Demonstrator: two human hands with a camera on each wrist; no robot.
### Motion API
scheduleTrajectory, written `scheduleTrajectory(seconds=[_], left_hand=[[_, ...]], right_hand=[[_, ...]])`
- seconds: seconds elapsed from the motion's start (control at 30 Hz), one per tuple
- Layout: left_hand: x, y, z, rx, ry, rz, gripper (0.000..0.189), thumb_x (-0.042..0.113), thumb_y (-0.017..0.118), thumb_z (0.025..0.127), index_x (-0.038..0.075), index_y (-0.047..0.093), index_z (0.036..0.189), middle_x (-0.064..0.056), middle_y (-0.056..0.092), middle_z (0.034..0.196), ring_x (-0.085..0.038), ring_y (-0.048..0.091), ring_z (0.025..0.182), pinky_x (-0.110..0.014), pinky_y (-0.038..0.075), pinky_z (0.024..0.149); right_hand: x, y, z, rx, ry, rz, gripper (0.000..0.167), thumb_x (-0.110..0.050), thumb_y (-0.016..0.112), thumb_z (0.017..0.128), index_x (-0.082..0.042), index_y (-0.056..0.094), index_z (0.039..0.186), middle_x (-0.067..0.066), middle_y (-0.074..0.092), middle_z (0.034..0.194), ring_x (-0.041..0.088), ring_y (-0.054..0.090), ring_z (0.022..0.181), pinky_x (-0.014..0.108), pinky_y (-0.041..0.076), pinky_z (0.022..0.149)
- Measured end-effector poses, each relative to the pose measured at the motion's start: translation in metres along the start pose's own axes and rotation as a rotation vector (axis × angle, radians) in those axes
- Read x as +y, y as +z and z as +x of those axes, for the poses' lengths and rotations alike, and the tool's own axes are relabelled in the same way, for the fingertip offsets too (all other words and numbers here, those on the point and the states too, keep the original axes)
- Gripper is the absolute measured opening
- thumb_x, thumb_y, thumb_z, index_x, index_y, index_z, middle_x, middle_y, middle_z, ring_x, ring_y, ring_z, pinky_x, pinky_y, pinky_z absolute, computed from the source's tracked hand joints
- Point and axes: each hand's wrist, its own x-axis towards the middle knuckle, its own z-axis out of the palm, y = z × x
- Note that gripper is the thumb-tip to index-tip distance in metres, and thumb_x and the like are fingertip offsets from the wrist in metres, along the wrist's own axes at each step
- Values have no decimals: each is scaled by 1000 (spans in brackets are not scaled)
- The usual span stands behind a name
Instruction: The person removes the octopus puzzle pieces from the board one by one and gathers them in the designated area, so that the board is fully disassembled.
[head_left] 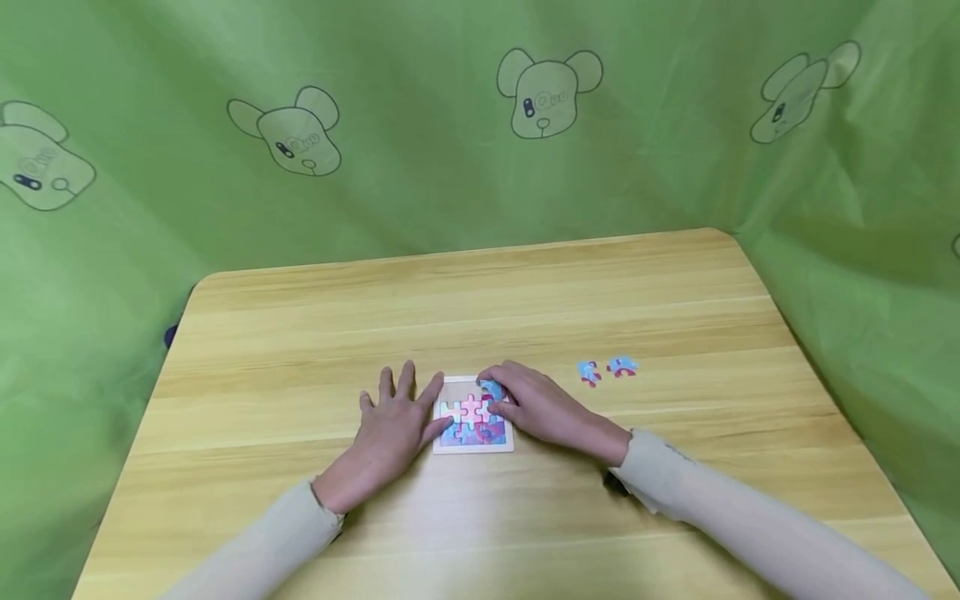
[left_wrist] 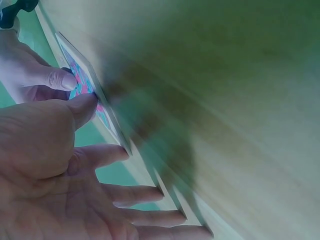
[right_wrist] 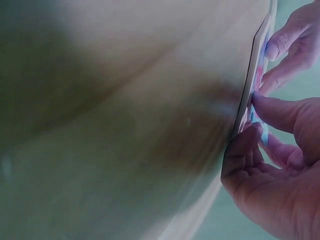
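Observation:
A small jigsaw puzzle in a pale tray [head_left: 474,449] lies flat on the table, its lower two rows filled with pink, blue and purple pieces. My left hand [head_left: 392,429] rests at the tray's left side with fingers spread; its thumb [left_wrist: 86,106] touches the pieces and its index fingertip meets the tray's far left corner. Over the tray's right side, my right hand [head_left: 542,404] has curled fingers and pinches a blue puzzle piece [head_left: 491,389] at the far right corner. In the right wrist view, that blue piece [right_wrist: 263,133] shows between thumb and fingers.
Two loose blue-and-red puzzle pieces, one [head_left: 589,372] beside the other [head_left: 622,367], lie on the wooden table [head_left: 337,317] to the right of the tray. A green curtain [head_left: 420,183] with printed bear heads hangs around the table's back and sides.

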Motion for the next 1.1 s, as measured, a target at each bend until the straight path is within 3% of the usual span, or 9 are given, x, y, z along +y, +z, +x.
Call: scheduleTrajectory(seconds=[0.43,0.67,0.8,0.9,1.1], left_hand=[[2,1,-1,-7,-10,15,68,51,58,112,15,45,168,-35,32,168,-66,32,149,-86,38,103],[2,-1,-1,-26,-8,10,69,51,57,112,14,44,169,-35,30,169,-67,30,149,-86,37,104],[-1,-5,-1,-45,6,15,73,54,58,111,14,41,170,-35,29,170,-67,29,150,-86,37,104],[-3,-7,-2,-60,17,11,82,60,61,108,13,39,171,-36,28,170,-67,27,150,-86,36,105],[-10,-4,-3,-77,86,39,103,74,67,96,12,34,172,-34,28,171,-63,27,153,-84,36,108]], right_hand=[[-2,1,-1,-46,-75,-90,40,-11,65,111,-2,63,150,-1,62,108,14,54,89,33,52,82],[2,-3,0,-71,21,74,35,-15,56,115,-7,64,149,7,68,134,23,64,123,49,52,108],[6,-6,4,-64,78,160,29,-14,60,114,-11,68,142,2,70,113,20,64,103,42,55,94],[7,-7,5,-43,112,211,24,-14,65,111,-12,67,135,0,62,95,18,56,84,35,49,77],[9,-6,1,64,151,241,18,-12,70,108,-12,62,125,1,56,88,18,51,76,30,43,69]])
